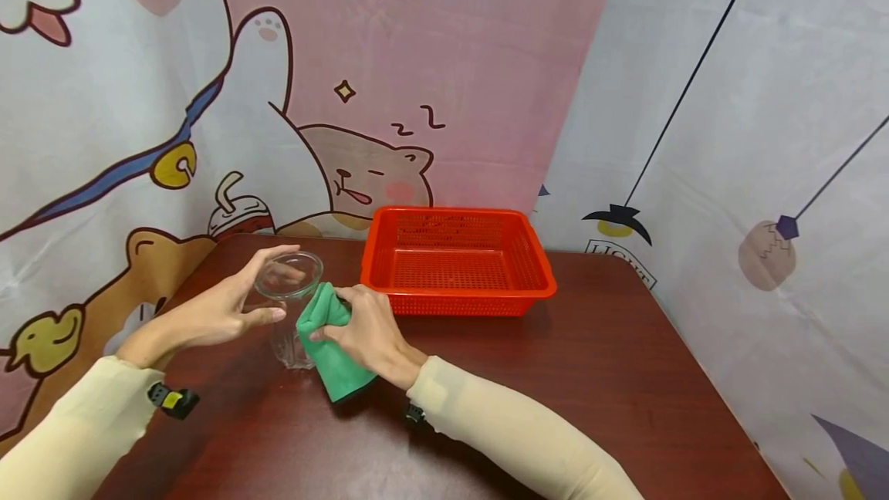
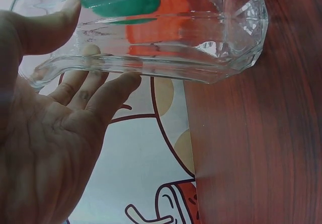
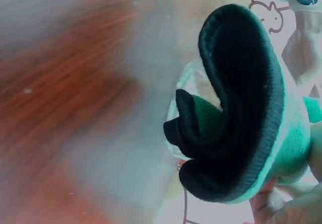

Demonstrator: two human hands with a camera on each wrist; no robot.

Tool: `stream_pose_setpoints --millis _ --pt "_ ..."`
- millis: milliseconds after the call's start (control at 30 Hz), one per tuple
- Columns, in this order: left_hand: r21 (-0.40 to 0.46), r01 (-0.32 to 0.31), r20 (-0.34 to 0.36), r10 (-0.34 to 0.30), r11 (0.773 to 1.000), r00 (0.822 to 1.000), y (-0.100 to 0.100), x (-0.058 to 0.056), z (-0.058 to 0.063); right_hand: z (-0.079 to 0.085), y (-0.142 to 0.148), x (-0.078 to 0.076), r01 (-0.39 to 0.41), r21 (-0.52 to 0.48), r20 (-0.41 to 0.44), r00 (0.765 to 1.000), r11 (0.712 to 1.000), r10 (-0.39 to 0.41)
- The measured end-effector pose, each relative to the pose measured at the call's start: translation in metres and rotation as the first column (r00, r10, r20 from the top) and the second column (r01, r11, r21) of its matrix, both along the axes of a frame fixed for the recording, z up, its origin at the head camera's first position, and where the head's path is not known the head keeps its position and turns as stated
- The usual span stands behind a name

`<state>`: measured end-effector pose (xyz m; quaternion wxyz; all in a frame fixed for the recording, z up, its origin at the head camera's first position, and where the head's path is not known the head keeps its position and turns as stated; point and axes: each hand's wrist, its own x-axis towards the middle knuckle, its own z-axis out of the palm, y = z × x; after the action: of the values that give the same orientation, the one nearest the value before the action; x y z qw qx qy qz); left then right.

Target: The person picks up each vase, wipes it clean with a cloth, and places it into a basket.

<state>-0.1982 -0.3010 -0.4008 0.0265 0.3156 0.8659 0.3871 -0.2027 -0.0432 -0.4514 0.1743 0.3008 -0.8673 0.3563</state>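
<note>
A clear glass vase (image 1: 283,330) with a flared rim and ribbed sides stands upright on the left part of the table in the head view. My left hand (image 1: 218,309) holds it loosely near the neck, thumb on the near side and fingers on the far side; the palm stays off the glass. In the left wrist view the vase (image 2: 176,58) lies across the picture, fingertips right at its wall. My right hand (image 1: 375,330) grips a folded green cloth (image 1: 333,349) against the vase's right side. The cloth's dark-edged folds (image 3: 246,103) face the right wrist camera.
A red plastic basket (image 1: 451,303) with perforated walls sits at the back of the brown table (image 1: 556,392). Printed cartoon curtains (image 1: 486,60) hang close behind the table and along its sides.
</note>
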Motion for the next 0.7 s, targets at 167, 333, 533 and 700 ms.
stream_pose_setpoints --millis 167,333,533,700 --pt "0.003 0.004 0.016 -0.004 1.0 1.0 0.0 0.0 0.001 0.007 -0.003 -0.001 -0.013 -0.066 -0.037 0.999 0.998 0.01" --pt "0.014 0.005 0.03 -0.005 1.0 1.0 -0.001 0.001 0.001 0.014 -0.006 -0.002 -0.02 -0.13 -0.059 0.998 0.991 0.013" --pt "-0.01 0.0 0.013 0.0 1.0 1.0 -0.001 0.001 0.0 0.026 -0.003 -0.003 -0.043 -0.248 -0.08 0.996 0.968 0.024" --pt "-0.012 -0.004 0.002 0.004 1.0 1.0 0.0 0.0 0.0 0.032 0.0 -0.003 -0.071 -0.298 -0.09 0.995 0.952 0.046"
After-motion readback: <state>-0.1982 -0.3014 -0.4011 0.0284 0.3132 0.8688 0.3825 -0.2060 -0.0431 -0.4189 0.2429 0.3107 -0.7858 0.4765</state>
